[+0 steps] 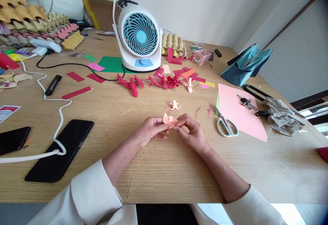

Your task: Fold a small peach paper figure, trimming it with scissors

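Note:
A small folded piece of pink paper [169, 120] is held between both hands, just above the table in front of me. My left hand [154, 127] pinches its left side, thumb across the front. On its right edge, my right hand [191, 131] grips with thumb and fingertips. Just beyond the hands lies a pale pink folded paper figure [174, 105] with thin limbs. Another pale paper figure [189, 85] is farther back, by a row of red folded paper figures [133, 87]. To the right rest white-handled scissors [226, 124], closed, touching the pink sheets [239, 110].
A white and blue fan [140, 37] stands at the back. Red paper strips [76, 92] and scraps are scattered around. On the left lie a black phone [60, 150] and a white cable [61, 119]. Keys [247, 102], a teal bag [244, 66] and egg trays [173, 43] are also around.

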`<state>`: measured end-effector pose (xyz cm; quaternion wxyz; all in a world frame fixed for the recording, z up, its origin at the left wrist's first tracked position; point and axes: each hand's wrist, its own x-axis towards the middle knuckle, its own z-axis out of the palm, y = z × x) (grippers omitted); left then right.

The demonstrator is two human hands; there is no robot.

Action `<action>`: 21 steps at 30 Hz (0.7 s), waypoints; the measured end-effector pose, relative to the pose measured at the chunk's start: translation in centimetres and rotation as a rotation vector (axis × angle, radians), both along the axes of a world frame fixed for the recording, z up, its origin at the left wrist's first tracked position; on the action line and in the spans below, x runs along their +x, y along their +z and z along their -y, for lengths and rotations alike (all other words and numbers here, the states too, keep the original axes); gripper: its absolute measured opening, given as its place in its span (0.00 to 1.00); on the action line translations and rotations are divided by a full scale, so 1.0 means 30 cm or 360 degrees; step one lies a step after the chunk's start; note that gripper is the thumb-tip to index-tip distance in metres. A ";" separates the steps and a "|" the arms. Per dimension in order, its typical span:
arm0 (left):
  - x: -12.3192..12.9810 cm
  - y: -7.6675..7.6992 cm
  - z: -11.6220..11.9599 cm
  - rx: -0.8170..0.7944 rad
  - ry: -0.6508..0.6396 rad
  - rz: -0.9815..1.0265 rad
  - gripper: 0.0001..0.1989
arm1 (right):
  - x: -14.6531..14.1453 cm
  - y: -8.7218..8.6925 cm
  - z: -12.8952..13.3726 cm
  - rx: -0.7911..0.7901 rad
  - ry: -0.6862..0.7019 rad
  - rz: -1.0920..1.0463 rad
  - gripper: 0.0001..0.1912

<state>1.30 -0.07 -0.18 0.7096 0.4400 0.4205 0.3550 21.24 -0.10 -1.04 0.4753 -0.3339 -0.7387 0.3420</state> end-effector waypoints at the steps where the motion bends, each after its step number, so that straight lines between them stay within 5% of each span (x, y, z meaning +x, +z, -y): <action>1: 0.000 0.000 0.001 0.0014 -0.0009 -0.0002 0.23 | -0.004 -0.004 0.001 -0.0072 -0.0001 -0.0055 0.04; 9: 0.018 0.020 0.015 0.0175 -0.0028 -0.0149 0.20 | -0.038 -0.034 0.001 -0.0640 0.0058 -0.0588 0.12; 17: 0.044 -0.004 0.028 0.0414 0.0048 -0.0425 0.18 | -0.048 -0.035 0.009 -0.0589 -0.0096 -0.0444 0.14; 21: 0.048 0.000 0.029 0.0338 0.0173 -0.0353 0.19 | -0.052 -0.032 0.005 -0.0602 -0.0057 -0.0500 0.17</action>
